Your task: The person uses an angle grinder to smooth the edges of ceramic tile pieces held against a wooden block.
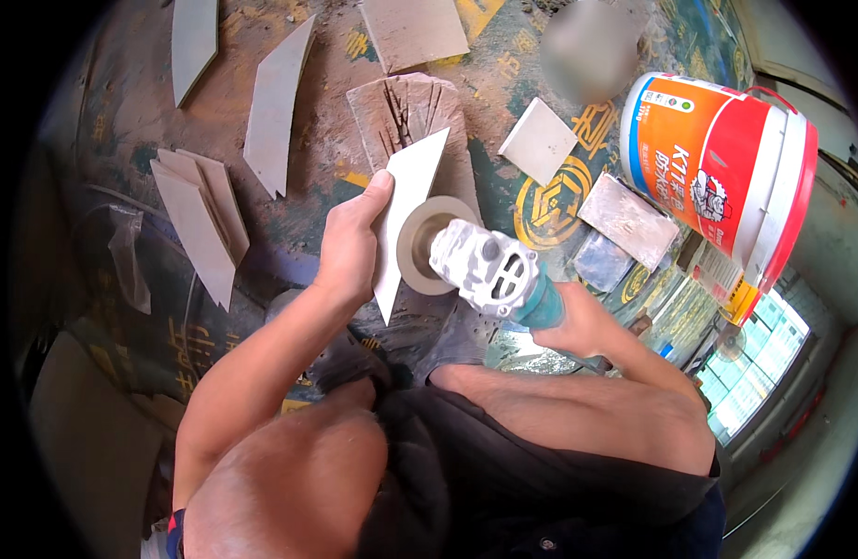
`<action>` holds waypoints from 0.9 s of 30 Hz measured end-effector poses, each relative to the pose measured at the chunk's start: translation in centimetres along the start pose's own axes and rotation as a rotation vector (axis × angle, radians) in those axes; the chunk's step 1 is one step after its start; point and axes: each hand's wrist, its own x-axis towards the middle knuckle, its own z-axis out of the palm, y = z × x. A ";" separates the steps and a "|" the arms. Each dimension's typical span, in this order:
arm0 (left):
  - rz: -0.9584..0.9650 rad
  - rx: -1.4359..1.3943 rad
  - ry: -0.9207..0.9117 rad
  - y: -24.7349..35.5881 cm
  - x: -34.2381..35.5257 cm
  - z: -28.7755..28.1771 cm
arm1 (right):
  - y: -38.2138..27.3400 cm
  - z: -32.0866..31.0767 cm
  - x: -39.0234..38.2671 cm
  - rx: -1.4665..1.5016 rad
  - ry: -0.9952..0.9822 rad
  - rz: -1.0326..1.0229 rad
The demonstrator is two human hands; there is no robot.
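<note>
Dusty floor (pixel 130 98) beneath tile pieces (pixel 278 116)

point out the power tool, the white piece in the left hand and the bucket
Power tool (pixel 482 278), head view: its mottled white housing.
White piece (pixel 406 191), head view: its flat face.
Bucket (pixel 738 160), head view: its red side.

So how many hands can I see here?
2: the left hand, holding the white tile piece, and the right hand, holding the grinder to its right. Some fingers are hidden.
</note>
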 end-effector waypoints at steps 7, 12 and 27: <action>-0.006 0.019 -0.069 0.4 -0.1 -0.1 | -1.1 -1.5 1.0 0.004 0.015 0.015; 0.004 0.040 -0.031 -0.2 0.5 -0.5 | -0.8 -2.0 1.5 0.020 0.024 -0.016; 0.013 0.101 -0.040 0.0 0.5 -0.7 | -1.0 -3.9 2.6 0.136 0.087 0.002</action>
